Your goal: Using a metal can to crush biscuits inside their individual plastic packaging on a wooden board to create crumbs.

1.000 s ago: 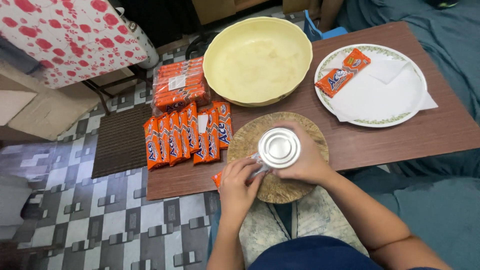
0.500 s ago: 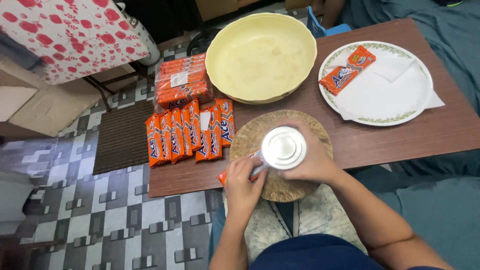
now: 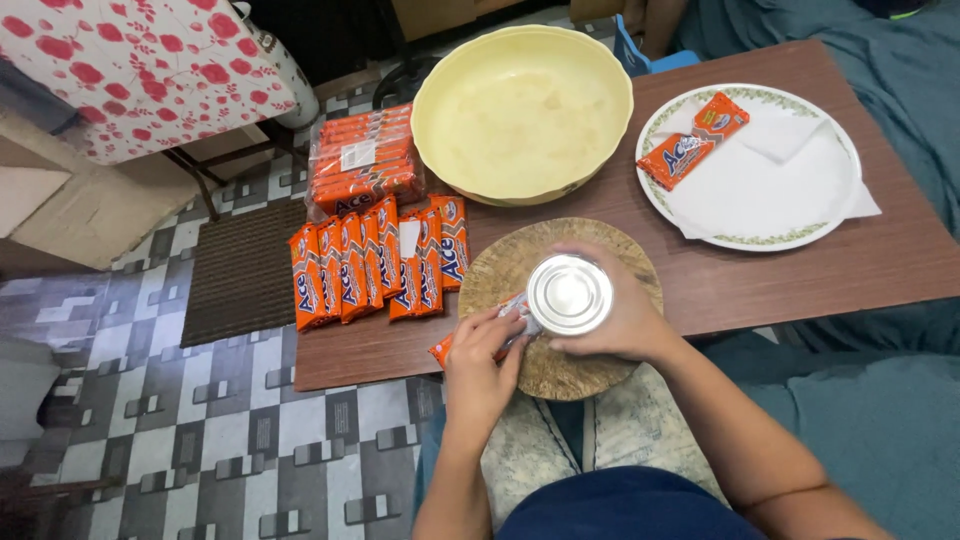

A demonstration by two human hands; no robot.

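My right hand (image 3: 625,322) grips a shiny steel tumbler (image 3: 569,294), held upside down over a round wooden board (image 3: 610,255) at the table's near edge. Under the tumbler lies an orange biscuit packet (image 3: 443,350), and my left hand (image 3: 482,362) holds its near end flat on the board. A row of several orange biscuit packets (image 3: 375,262) lies to the left of the board. A sealed bundle of the same packets (image 3: 362,172) sits behind that row.
A large empty yellow bowl (image 3: 524,112) stands at the back of the brown table (image 3: 780,275). A white plate (image 3: 760,170) with one orange packet (image 3: 693,141) and a paper napkin is at the right. Checked floor and a brown mat (image 3: 240,270) lie left.
The view has shifted slightly. My hands, the tumbler and the packet stay on the board in nearly the same place.
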